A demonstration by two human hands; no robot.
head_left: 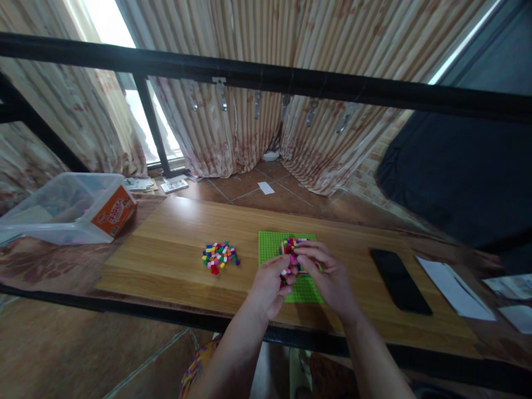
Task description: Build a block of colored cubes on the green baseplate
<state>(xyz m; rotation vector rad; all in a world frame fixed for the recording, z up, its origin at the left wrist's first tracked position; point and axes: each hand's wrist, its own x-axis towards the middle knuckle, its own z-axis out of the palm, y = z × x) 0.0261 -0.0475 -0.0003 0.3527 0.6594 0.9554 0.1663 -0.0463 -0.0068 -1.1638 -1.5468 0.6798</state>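
Note:
My left hand [270, 281] is closed around several small building bricks [285, 272], with white, red and dark ones showing between the fingers. Close beside it, the fingertips of my right hand [326, 271] meet the left ones at a pink brick [293, 259]; which fingers bear it is hard to make out. Both hands are above a green baseplate [268, 244]. A multicoloured brick structure [290, 244] stands on that plate, partly hidden behind my right hand. Off to the left, a loose pile of coloured bricks [220, 255] lies on the wooden board [166, 249].
A black phone [401, 281] lies right of the baseplate, with white paper [453, 288] beyond it. At the far left stands a clear plastic bin [62, 233] with an orange label. A black metal rail [266, 75] with hanging clips crosses ahead, before striped curtains [257, 33].

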